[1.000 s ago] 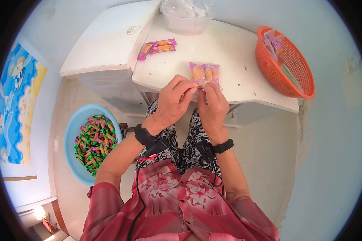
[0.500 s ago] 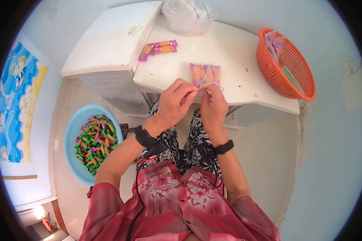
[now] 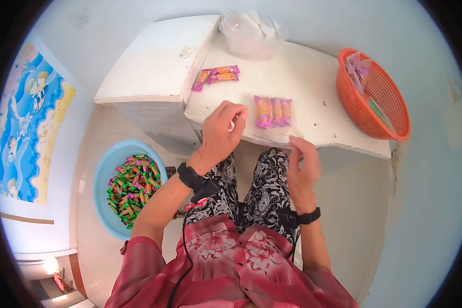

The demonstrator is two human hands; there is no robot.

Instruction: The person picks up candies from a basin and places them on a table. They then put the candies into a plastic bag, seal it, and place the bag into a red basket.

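A clear plastic bag (image 3: 291,131) lies near the front edge of the white table, its open-looking end toward me. Inside it, several purple-and-yellow snack packets (image 3: 277,111) sit side by side. My left hand (image 3: 223,131) hovers left of the bag, fingers curled and thumb closed to the index finger; what is in that pinch, if anything, is hidden. At the bag's near right corner is my right hand (image 3: 304,167), slightly blurred, its fingers partly stretched and the fingertips close to the plastic. A few loose purple snack packets (image 3: 222,75) rest farther back on the left.
An orange basket (image 3: 346,95) holding filled bags stands at the table's right end. A clear tub (image 3: 254,49) of plastic bags is at the back. On the floor to the left is a blue basin (image 3: 101,190) full of green and purple wrapped snacks (image 3: 133,187).
My hands have parted from the bag's mouth: the right moved right and toward me, the left stays to the left of the bag. The view has shifted slightly.
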